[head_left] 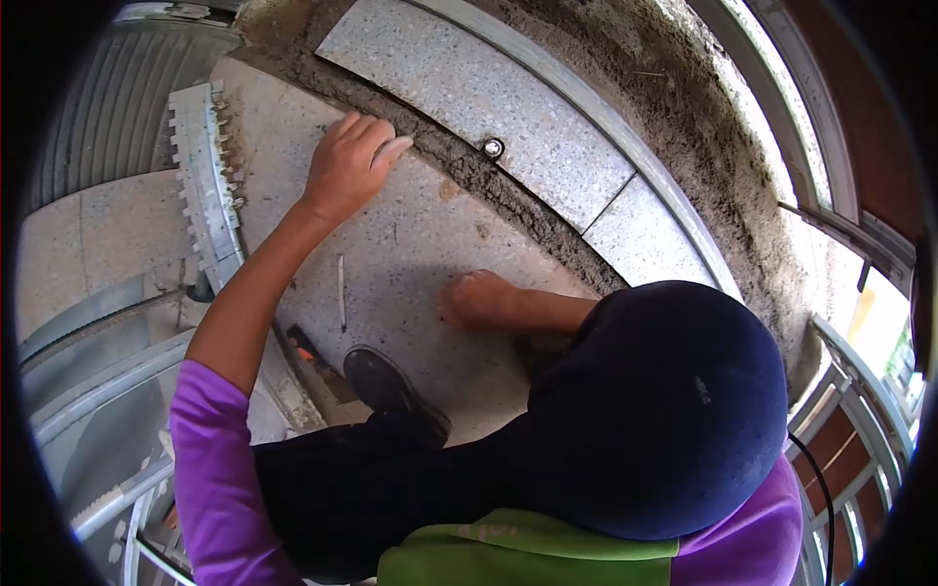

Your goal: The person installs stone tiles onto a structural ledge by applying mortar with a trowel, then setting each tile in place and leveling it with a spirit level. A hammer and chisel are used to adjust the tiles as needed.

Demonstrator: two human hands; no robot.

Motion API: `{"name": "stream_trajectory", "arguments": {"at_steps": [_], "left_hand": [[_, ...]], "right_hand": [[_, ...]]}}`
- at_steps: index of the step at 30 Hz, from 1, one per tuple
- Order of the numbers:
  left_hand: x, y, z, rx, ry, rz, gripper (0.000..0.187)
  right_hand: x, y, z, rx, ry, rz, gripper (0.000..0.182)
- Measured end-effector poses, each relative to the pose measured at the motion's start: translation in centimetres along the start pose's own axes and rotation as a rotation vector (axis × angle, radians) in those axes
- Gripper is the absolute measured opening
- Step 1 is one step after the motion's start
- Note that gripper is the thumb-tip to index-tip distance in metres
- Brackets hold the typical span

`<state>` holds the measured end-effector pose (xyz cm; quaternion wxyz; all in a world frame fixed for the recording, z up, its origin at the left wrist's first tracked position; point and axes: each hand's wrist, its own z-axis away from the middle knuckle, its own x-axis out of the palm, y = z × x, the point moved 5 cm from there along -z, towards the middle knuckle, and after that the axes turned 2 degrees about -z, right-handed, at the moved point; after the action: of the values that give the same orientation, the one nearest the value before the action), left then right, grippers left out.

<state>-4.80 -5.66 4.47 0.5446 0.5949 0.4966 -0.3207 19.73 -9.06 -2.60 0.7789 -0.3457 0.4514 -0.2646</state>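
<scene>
My left hand (350,168) is closed at the far edge of a large speckled slab (391,234), beside a strip of wet grey mortar (459,168). Its fingers are curled and its thumb sticks out; what it holds, if anything, is hidden. Low over the same slab, or resting on it, my right hand (479,300) makes a slightly blurred fist, and its grip cannot be seen into. Beyond the mortar lie pale speckled tiles (459,73), with a small round metal piece (492,148) at their near edge. A thin pale stick (341,293) lies between my hands and my shoe (381,381).
A toothed metal strip (205,171) lies on the left. An orange-and-black tool (305,344) lies near my shoe. A long metal bar (596,112) borders the tiles, with rough soil (674,127) beyond. Metal railings (850,420) stand at right. Rounded navy cloth (664,410) blocks the near view.
</scene>
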Motion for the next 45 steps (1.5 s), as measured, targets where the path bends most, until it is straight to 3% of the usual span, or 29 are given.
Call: {"name": "stream_trajectory", "arguments": {"at_steps": [3, 6, 10, 13, 19, 22, 23, 25, 30, 31, 32, 34, 35, 38, 40, 42, 44, 45], "left_hand": [[-1.4, 0.4, 3.4, -0.076, -0.15, 0.055, 0.023], [-2.7, -0.2, 8.0, -0.263, -0.35, 0.063, 0.023], [-2.3, -2.1, 13.4, -0.754, -0.679, 0.178, 0.036], [-2.0, -1.6, 15.7, -0.722, -0.768, 0.095, 0.037], [-0.7, -1.6, 19.0, -0.681, -0.726, 0.05, 0.028], [-2.5, 0.2, 16.8, -0.777, -0.595, 0.196, 0.022], [-2.9, 0.0, 16.0, -0.782, -0.578, 0.238, 0.021], [-4.3, -0.1, 13.3, -0.702, -0.497, 0.232, 0.017], [-7.0, -4.4, 7.7, -0.951, -0.347, 0.595, 0.02], [-8.4, -3.9, 5.0, -0.966, -0.417, 0.467, 0.024], [-9.3, -4.8, 2.8, -0.825, -0.514, 0.282, 0.029], [-10.8, -4.5, -0.3, -0.915, -0.402, 0.532, 0.03], [-11.4, -4.5, -2.3, -0.936, -0.461, 0.553, 0.03], [-13.3, -6.0, -7.7, -0.755, -0.428, 0.284, 0.032], [-14.3, -8.1, -11.3, -0.686, -0.453, 0.275, 0.033], [-14.2, -7.3, -14.1, -0.633, -0.474, 0.242, 0.034], [-15.5, -3.8, -17.0, -0.589, -0.426, 0.155, 0.034], [-15.8, -1.7, -18.2, -0.585, -0.428, 0.152, 0.034]], "right_hand": [[0.3, -0.5, 0.0, 0.007, -0.082, -0.02, 0.046], [-0.9, 0.1, 0.7, 0.08, -0.135, -0.065, 0.045], [-3.1, 1.6, 2.6, 0.015, 0.055, 0.007, 0.036], [-3.6, 2.1, 3.5, 0.011, 0.15, -0.025, 0.032], [-4.7, 2.6, 5.3, -0.076, 0.215, -0.077, 0.027], [-8.0, 4.2, 8.7, 0.125, 0.312, -0.186, 0.028], [-5.8, 8.6, 10.4, 0.33, 0.399, -0.377, 0.03], [-12.5, 6.1, 16.2, 0.2, 0.584, -0.216, 0.021], [-12.9, 13.4, 28.6, 0.511, 0.699, -0.204, 0.032], [-12.6, 14.0, 31.1, 0.564, 0.75, -0.211, 0.031], [-12.4, 14.1, 33.4, 0.574, 0.769, -0.241, 0.027], [-11.0, 13.8, 37.3, 0.698, 0.78, -0.388, 0.024], [-9.1, 13.7, 39.2, 0.742, 0.742, -0.394, 0.024], [-4.9, 13.3, 42.5, 0.824, 0.637, -0.459, 0.026], [-0.4, 12.9, 43.4, 0.784, 0.599, -0.445, 0.029], [4.4, 9.9, 42.6, 0.813, 0.519, -0.293, 0.033], [11.8, 8.3, 42.4, 0.836, 0.071, -0.273, 0.04], [12.0, 6.1, 42.2, 0.846, 0.066, -0.255, 0.047]]}}
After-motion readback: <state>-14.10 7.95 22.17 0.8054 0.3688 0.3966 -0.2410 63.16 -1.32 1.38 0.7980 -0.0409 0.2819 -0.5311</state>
